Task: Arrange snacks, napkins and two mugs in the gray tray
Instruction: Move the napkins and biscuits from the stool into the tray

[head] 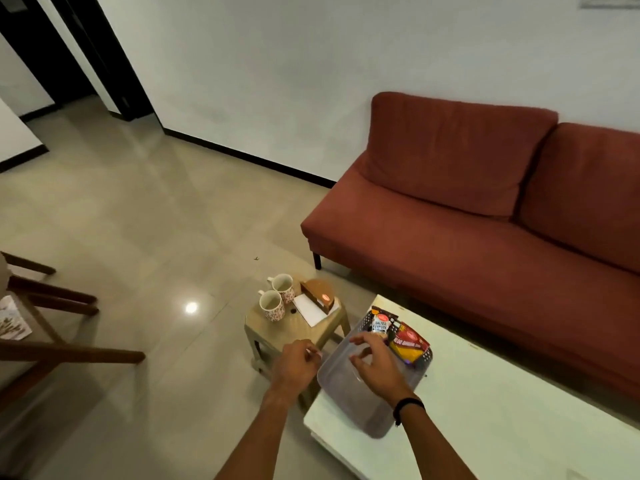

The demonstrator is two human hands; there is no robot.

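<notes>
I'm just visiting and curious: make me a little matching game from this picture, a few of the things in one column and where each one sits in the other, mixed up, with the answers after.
Things
1. two mugs
2. snack packets
3. gray tray
4. right hand

Places
A. on the white table
B. on the small beige stool
C. at the far end of the tray
D. above the tray, fingers relaxed

Pairs: 1-B, 2-C, 3-A, 4-D
</notes>
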